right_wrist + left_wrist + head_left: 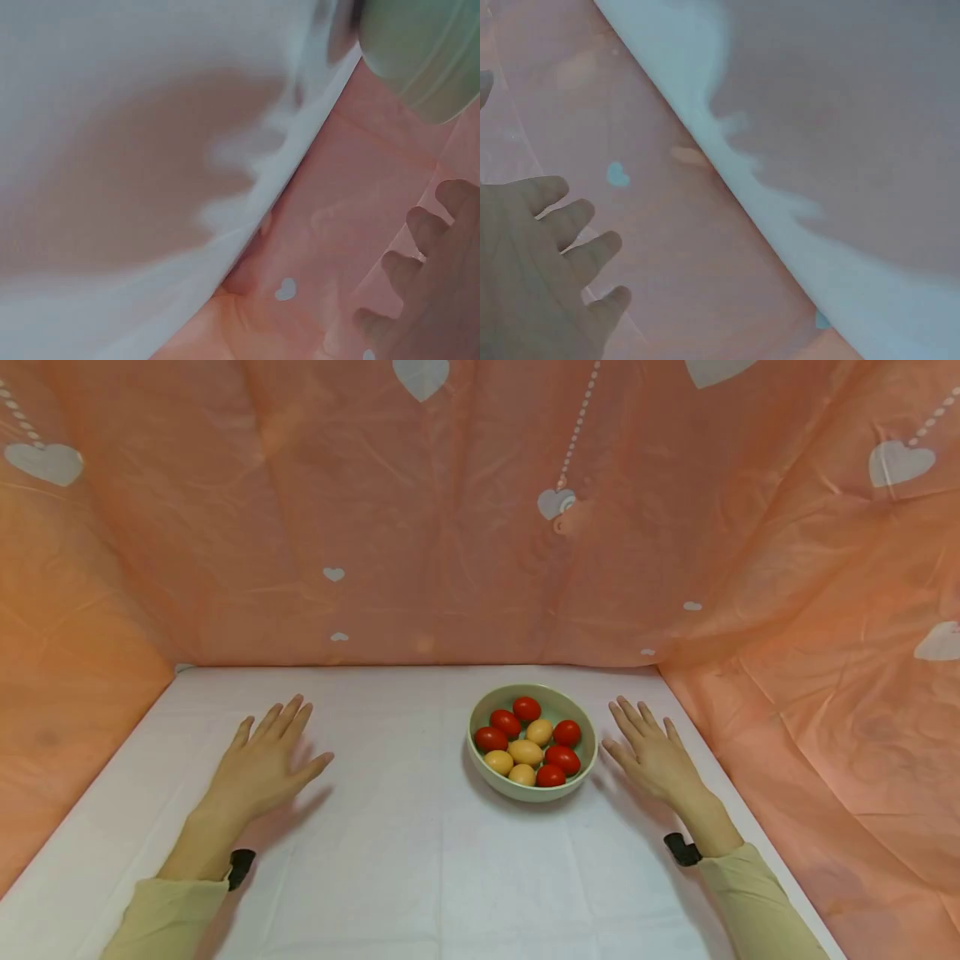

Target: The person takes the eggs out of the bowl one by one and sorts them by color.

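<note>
My left hand [258,768], lower left of the frame, and right hand [654,758], lower right, hold nothing, fingers straight and slightly apart. The bowl [519,792] sits right of centre, the red and yellow tomatoes [525,752] I see all inside. Whether handling is finished or unstarted, I cannot tell.

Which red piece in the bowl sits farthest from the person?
The red piece nearest the far rim of the bowl; all the other red ones sit closer to the person.
</note>
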`<state>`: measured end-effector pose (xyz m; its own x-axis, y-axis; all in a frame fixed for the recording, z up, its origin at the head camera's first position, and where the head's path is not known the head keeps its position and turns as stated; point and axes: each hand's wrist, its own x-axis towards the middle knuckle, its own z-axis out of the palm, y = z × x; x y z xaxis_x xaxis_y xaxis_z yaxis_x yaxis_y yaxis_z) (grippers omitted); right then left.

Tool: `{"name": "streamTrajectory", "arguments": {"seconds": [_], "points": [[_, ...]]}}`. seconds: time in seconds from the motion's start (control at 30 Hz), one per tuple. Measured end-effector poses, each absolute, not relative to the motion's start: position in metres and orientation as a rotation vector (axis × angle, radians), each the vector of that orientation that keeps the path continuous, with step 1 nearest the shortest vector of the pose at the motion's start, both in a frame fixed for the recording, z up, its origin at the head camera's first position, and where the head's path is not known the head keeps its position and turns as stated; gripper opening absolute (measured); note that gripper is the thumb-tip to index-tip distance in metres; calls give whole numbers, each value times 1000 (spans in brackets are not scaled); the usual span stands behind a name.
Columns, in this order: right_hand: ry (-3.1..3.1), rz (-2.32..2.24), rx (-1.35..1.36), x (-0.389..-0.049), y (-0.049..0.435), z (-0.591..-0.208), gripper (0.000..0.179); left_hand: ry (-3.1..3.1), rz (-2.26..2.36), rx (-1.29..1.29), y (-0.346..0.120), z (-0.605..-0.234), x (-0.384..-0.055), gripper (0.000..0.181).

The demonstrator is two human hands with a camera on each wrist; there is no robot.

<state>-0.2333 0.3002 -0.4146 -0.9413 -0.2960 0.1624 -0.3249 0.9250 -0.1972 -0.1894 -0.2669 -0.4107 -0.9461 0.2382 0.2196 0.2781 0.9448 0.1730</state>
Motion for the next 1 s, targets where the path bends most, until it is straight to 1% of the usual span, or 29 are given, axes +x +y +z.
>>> {"name": "streamTrajectory", "arguments": {"seconds": [0.1,0.33,0.47,0.63,1.0], "points": [[-2943,358,522,-232,296,-415,74,-2851,-319,-440,-259,-408,-193,84],[-2937,355,587,-233,288,-419,78,-2666,-364,-576,-236,-406,-204,62],[-2945,351,599,-232,283,-420,80,-2601,-396,-643,-221,-405,-212,54],[-2944,345,611,-233,279,-422,81,-2575,-433,-698,-200,-403,-221,50],[-2884,358,660,-234,276,-429,75,-2507,-520,-836,-148,-401,-240,46]]}}
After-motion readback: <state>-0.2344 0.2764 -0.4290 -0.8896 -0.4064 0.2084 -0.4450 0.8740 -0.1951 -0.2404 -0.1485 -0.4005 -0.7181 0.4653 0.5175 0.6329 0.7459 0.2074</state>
